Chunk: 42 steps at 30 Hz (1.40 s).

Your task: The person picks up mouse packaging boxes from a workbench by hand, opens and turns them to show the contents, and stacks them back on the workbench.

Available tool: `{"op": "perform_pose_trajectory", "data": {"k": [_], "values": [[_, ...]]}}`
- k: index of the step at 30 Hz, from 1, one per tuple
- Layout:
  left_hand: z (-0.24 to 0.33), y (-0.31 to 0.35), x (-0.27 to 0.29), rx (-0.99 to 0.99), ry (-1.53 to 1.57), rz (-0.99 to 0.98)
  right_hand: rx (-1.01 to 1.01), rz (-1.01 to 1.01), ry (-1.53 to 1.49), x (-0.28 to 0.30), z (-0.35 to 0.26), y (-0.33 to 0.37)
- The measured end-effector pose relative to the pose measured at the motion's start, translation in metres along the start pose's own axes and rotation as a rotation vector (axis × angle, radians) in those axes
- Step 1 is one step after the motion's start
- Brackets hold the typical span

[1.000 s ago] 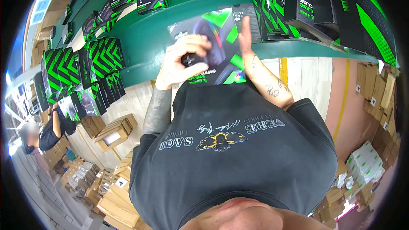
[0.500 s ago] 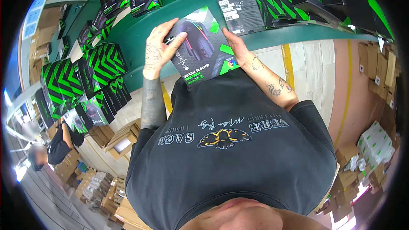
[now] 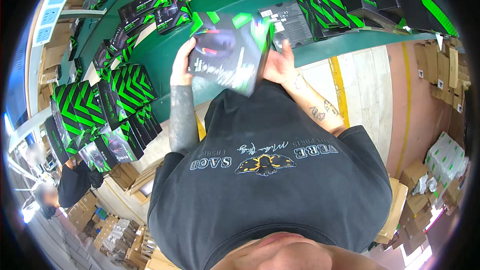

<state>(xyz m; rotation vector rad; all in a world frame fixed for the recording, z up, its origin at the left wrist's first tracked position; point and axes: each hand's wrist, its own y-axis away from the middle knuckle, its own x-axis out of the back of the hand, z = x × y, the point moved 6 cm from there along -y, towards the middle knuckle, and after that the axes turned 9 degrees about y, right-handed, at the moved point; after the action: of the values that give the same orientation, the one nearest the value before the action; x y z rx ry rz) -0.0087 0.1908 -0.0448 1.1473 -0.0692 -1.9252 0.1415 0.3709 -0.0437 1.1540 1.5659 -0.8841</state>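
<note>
A black and green gaming mouse box (image 3: 225, 52), smeared by motion, is held tilted in front of my chest above the bench edge. My left hand (image 3: 183, 62) grips its left edge; some of those fingers are hidden behind it. At the box's right side is my right hand (image 3: 280, 64), palm turned up and thumb raised clear of the box. Its other fingers reach to the box's edge and are partly hidden there. Just beyond this hand, another mouse box (image 3: 290, 22) lies on the bench with its printed back upward.
The green bench (image 3: 175, 77) carries a row of upright boxes (image 3: 330, 2) at right and stacked boxes (image 3: 155, 0) at far left. More striped boxes (image 3: 80, 105) stand at left, beside a co-worker's dark sleeve (image 3: 75, 182). Cardboard cartons (image 3: 440, 72) line the right.
The mouse box has turned between my hands, and its right edge now swings up toward me. My right thumb has come away from the box. The view has shifted slightly.
</note>
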Motion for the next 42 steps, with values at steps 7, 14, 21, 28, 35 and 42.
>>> {"op": "perform_pose_trajectory", "data": {"k": [7,14,21,28,35,42], "values": [[-0.064,0.036,-0.049,-0.269,-0.046,-0.079,0.32,0.448,0.385,0.014,-0.023,-0.008],[0.045,0.052,-0.028,-0.633,-0.449,0.164,0.119,0.575,0.633,-0.012,-0.057,-0.002],[0.026,0.04,-0.073,-0.68,-1.005,0.273,-0.024,0.512,0.71,-0.025,-0.02,-0.011],[0.021,0.034,-0.045,-0.81,-0.707,0.136,0.109,0.495,1.252,-0.029,-0.031,-0.013],[0.013,0.019,-0.003,-0.723,-0.165,-0.009,0.053,0.561,1.381,-0.021,-0.028,-0.02],[0.027,-0.003,-0.002,-0.729,0.197,-0.895,0.103,0.535,1.23,-0.012,-0.027,-0.029]]}}
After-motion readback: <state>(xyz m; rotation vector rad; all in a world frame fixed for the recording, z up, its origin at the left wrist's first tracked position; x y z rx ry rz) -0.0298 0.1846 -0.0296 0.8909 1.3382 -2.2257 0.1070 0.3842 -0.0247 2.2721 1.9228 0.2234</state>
